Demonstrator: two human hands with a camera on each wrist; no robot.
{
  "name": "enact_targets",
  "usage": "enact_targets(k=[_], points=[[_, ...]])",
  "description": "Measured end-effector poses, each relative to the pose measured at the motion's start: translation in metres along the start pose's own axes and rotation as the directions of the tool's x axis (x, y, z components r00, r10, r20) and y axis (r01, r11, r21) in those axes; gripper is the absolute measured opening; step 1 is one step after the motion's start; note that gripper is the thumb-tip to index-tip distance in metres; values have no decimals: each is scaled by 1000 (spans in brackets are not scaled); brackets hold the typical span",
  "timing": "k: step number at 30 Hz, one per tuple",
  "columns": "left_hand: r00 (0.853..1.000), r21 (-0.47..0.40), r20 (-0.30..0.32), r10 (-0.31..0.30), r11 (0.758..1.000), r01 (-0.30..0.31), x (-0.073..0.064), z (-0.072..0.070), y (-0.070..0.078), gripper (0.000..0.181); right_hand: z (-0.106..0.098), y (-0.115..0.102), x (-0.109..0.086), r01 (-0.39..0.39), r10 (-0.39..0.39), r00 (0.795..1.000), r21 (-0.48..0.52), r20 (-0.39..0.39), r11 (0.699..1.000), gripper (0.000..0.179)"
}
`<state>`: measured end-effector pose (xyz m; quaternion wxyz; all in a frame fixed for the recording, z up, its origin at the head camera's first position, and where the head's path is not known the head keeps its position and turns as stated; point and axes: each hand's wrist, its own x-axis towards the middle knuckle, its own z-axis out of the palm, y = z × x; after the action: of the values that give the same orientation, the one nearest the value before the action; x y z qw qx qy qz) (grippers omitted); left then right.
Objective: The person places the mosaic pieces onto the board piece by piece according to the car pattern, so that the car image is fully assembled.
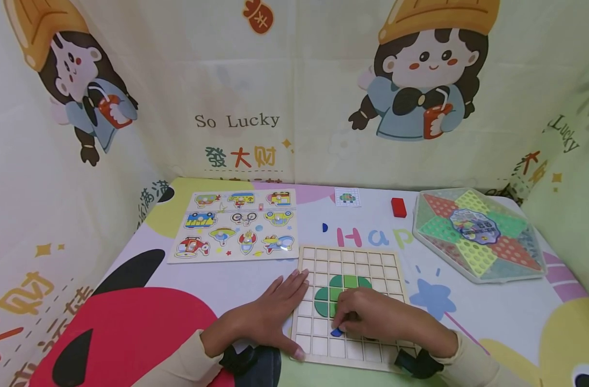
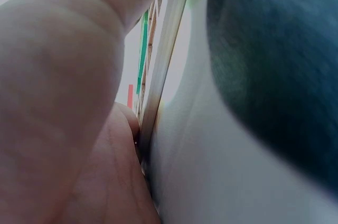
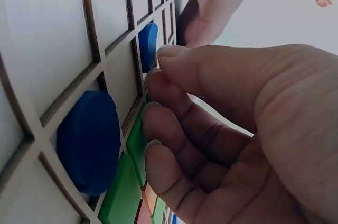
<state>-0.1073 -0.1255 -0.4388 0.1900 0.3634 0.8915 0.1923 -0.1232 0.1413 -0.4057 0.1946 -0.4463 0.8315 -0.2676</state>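
A wooden grid board (image 1: 314, 358) lies in front of me, with green pieces (image 1: 322, 307) set in its middle squares. My left hand (image 1: 275, 309) rests along the board's left edge, fingers stretched out and thumb by the near corner. Over the board, my right hand (image 1: 372, 314) pinches the edge of a small rounded blue piece (image 3: 148, 48) between thumb and index finger, at a square nearest the left hand. Another rounded blue piece (image 3: 88, 142) sits in a square closer to the right wrist; the right hand hides it in the head view.
Beyond the board lie a small blue piece (image 1: 325, 227), a printed pattern card (image 1: 347, 197) and a red block (image 1: 398, 207). A vehicle picture puzzle (image 1: 236, 252) is at the back left. At the right stands a clear-lidded hexagonal box (image 1: 478, 235) with a star pattern.
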Motion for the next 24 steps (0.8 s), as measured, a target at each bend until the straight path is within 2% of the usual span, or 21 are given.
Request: enact_targets(k=[9,14,24], points=[[1000,-1,-2,0,1000,0,0,0,0,121,-3,1,1,-7,7,1000,33,18,999,13],[1000,-1,-5,5,1000,-5,0,-1,0,121,-10,6,4,6,-5,1000,42,-24,999,12],[1000,-13,-5,9,1000,-9,0,-1,0,121,-28,27,16,-51,57,990,55,-130,997,9]])
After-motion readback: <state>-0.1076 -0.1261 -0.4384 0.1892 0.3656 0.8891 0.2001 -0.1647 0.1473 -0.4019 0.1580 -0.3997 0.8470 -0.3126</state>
